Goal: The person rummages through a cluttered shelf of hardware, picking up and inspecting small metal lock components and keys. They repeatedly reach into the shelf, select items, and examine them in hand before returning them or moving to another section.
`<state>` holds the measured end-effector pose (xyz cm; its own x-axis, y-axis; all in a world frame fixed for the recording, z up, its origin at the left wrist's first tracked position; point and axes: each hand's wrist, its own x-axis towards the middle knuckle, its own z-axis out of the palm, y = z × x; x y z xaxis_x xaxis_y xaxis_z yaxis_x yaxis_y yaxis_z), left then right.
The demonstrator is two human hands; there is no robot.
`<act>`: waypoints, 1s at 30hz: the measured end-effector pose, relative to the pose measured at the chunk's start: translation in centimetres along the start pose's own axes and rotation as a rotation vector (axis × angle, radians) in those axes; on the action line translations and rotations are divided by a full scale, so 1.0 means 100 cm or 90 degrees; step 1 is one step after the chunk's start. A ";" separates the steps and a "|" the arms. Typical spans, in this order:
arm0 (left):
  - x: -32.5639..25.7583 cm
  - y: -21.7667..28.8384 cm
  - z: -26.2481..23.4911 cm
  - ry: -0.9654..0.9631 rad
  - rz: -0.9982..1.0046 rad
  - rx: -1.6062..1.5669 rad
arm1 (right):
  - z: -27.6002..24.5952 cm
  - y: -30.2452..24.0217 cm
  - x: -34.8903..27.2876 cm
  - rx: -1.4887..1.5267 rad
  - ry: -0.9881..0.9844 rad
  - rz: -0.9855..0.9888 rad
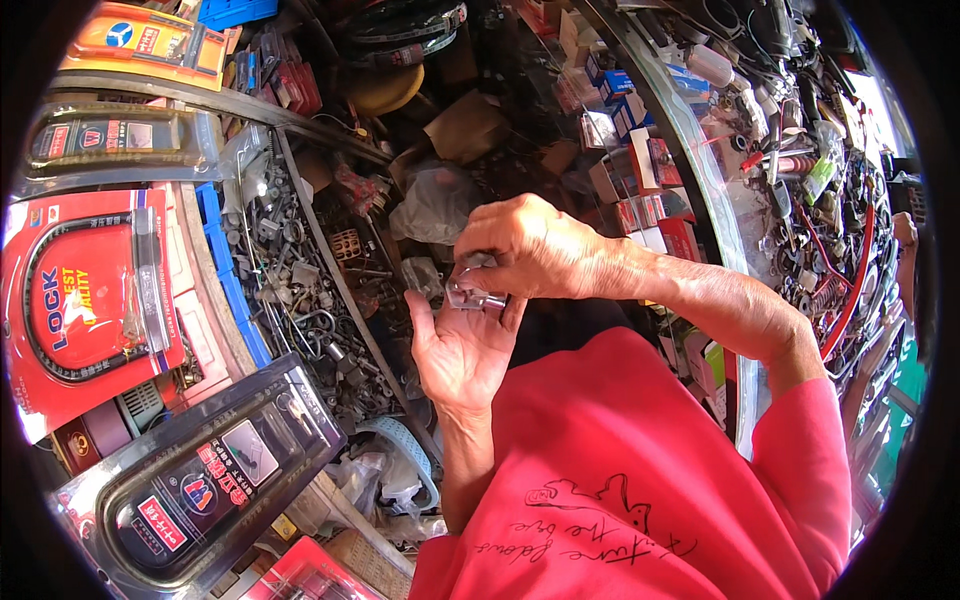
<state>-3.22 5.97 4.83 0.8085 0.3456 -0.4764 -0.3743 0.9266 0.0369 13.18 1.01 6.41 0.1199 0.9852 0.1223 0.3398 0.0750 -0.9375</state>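
A small shiny silver metal part [472, 298] sits between my two hands at the middle of the view. Bent fingers of my right hand [535, 250] grip it from above. Below it my left hand [460, 362] is turned palm up, its thumb stretched out to the left. The left fingertips are hidden behind the part and the right hand, so I cannot tell how far they touch it. What exact kind of part it is does not show, as the fingers cover much of it.
Packaged bike locks, one on a red card [90, 300] and one in a black pack [215, 470], lie on the left. Beside them a tray holds metal fittings [300, 290]. A clear plastic bag [435, 205] lies beyond my hands. Small boxes [650, 165] and piled tools stand right.
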 end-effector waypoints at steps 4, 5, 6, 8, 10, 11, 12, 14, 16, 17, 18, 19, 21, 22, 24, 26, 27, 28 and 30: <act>-0.002 0.001 -0.007 -0.051 -0.017 -0.015 | 0.000 -0.001 0.000 -0.009 -0.011 -0.019; -0.004 -0.002 0.001 -0.032 -0.008 -0.010 | -0.001 -0.001 0.001 -0.008 -0.005 -0.010; -0.005 -0.003 0.006 -0.012 0.000 -0.005 | -0.001 -0.002 0.001 -0.006 0.002 -0.001; -0.006 -0.004 0.005 -0.020 0.004 -0.006 | 0.003 0.003 0.000 -0.036 0.014 -0.013; -0.006 -0.005 0.007 -0.020 0.010 -0.001 | 0.002 0.003 -0.001 0.000 0.002 0.009; -0.007 -0.006 0.011 -0.016 0.016 0.003 | 0.000 0.002 0.000 0.020 -0.004 0.024; -0.009 -0.006 0.013 -0.011 0.026 0.005 | -0.003 -0.002 0.001 0.042 -0.012 0.038; -0.012 -0.005 0.014 -0.011 0.038 0.003 | -0.003 -0.001 0.003 0.050 -0.039 0.033; -0.013 -0.004 0.014 -0.018 0.042 0.007 | 0.000 0.006 0.003 0.019 -0.070 -0.005; -0.013 -0.003 0.013 -0.023 0.042 0.011 | 0.001 0.006 0.003 0.019 -0.070 -0.006; -0.014 -0.003 0.012 -0.028 0.045 0.015 | 0.001 0.004 0.003 0.094 -0.073 0.031; -0.015 -0.002 0.010 -0.028 0.043 0.007 | -0.001 0.000 0.003 0.168 -0.076 0.068; -0.016 0.000 0.005 -0.029 0.040 -0.010 | -0.005 -0.003 0.003 0.242 -0.087 0.121; -0.017 -0.001 0.007 -0.035 0.037 -0.005 | -0.005 -0.003 0.002 0.190 -0.095 0.099; -0.018 -0.003 0.014 -0.046 0.031 0.003 | -0.004 -0.003 0.002 0.087 -0.110 0.055; -0.018 -0.005 0.014 -0.032 0.034 0.006 | -0.003 -0.007 0.001 0.189 -0.121 0.129; -0.019 -0.005 0.015 -0.023 0.037 0.007 | -0.003 -0.007 0.001 0.249 -0.116 0.148; -0.020 -0.004 0.014 -0.033 0.036 0.009 | -0.002 -0.007 0.001 0.308 -0.112 0.167; -0.019 -0.003 0.010 -0.052 0.033 0.013 | -0.002 -0.009 0.001 0.247 -0.109 0.151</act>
<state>-4.24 5.17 6.59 0.8230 0.4036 -0.3997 -0.4081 0.9096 0.0780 13.12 1.03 7.30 -0.0142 0.9909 -0.1340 -0.0551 -0.1345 -0.9894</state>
